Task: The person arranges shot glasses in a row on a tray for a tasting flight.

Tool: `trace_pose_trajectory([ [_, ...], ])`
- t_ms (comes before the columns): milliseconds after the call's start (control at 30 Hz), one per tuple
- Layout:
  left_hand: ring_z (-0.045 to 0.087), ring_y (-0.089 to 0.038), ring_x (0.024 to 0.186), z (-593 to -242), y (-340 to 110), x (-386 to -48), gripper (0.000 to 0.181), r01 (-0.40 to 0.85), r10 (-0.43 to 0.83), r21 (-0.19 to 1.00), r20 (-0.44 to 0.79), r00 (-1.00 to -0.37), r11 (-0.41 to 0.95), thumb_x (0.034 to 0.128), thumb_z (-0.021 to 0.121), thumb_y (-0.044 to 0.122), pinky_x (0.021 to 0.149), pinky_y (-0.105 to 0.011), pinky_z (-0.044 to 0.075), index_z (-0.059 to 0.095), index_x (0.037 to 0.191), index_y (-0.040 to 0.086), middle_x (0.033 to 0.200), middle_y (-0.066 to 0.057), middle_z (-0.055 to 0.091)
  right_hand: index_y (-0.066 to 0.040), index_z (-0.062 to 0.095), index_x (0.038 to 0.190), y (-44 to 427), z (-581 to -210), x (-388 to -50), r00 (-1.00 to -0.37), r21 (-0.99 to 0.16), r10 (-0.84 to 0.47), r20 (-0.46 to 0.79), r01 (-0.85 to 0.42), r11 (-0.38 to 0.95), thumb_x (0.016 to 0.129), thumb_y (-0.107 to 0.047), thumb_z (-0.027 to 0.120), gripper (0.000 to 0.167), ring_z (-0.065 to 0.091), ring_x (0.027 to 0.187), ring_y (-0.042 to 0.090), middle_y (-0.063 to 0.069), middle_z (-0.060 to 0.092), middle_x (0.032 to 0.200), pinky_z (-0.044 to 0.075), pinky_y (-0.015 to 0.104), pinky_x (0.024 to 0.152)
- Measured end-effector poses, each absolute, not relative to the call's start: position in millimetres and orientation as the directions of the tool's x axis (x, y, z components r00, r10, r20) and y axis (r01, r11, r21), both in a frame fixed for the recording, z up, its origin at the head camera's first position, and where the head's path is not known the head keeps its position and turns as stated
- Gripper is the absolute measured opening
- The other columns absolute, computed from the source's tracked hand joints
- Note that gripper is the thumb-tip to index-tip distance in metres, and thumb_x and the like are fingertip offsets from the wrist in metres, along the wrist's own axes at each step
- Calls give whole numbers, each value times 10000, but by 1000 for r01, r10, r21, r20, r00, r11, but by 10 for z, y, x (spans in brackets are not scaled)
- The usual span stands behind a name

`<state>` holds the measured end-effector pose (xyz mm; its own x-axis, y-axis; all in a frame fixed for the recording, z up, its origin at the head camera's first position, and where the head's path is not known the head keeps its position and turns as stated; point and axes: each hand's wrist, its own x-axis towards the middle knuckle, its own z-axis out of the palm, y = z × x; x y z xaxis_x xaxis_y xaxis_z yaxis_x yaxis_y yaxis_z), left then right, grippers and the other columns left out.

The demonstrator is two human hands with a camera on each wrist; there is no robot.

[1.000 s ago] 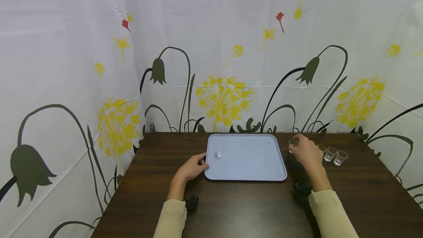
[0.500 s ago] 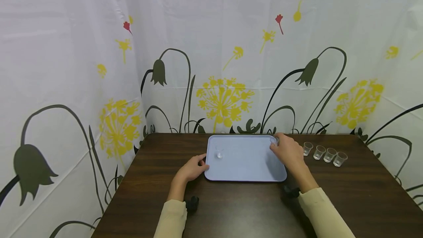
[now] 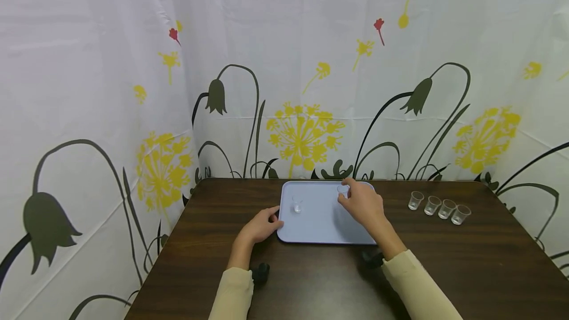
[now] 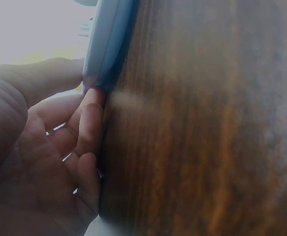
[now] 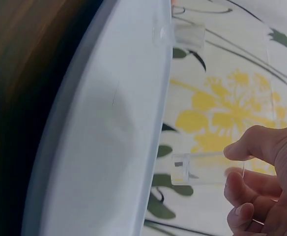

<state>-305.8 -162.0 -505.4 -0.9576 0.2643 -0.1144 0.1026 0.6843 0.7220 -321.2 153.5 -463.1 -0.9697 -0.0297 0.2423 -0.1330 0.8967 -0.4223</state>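
Observation:
A pale blue tray [image 3: 317, 226] lies on the dark wooden table. My left hand [image 3: 260, 224] holds its left edge, thumb on the rim and fingers curled against the side in the left wrist view. Between thumb and fingers my right hand [image 3: 365, 206] pinches a small clear shot glass [image 5: 207, 168] near its mouth. That glass is above the right half of the tray, base toward the tray; in the right wrist view I see a gap under it. Another clear shot glass [image 3: 297, 205] stands upright on the tray's left part.
Several more clear shot glasses [image 3: 432, 205] stand in a slanting row on the table [image 3: 444, 260], right of the tray. Behind the table's far edge hangs a white curtain [image 3: 275, 23] with printed flowers.
My right hand has carried its shot glass leftward from beside the row on the table to over the tray. The left hand keeps its hold on the tray's edge.

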Motion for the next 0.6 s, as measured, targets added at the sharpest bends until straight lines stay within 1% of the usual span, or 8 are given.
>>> trace_pose_trajectory([
  [167,472,-161,752,-5047,-1619,-3070,606,87,260,724,-130,-957,685,1037,681,174,699,-304,381,497,1570,-47,941,-48,573,-190,714,1285,1349,-4640,-3216,-970,-439,-53,236,-155,885,956,-348,729,365,601,685,170,-37,709,846,458,367,567],
  [333,472,-161,756,-5055,-1630,-3084,609,88,263,728,-130,-956,680,1036,684,175,702,-304,382,497,1570,-49,944,-47,575,-200,710,1279,1170,-4684,-3237,-977,-460,-69,202,-157,874,953,-358,745,365,611,683,163,-42,720,862,459,370,562],
  [600,456,-159,717,-5057,-1628,-3080,604,92,275,741,-127,-953,665,1036,678,160,682,-310,378,493,1572,-49,928,-45,575,-209,720,1274,961,-4729,-3240,-981,-472,-98,169,-168,866,948,-370,759,366,627,697,148,-64,730,862,470,372,570],
])
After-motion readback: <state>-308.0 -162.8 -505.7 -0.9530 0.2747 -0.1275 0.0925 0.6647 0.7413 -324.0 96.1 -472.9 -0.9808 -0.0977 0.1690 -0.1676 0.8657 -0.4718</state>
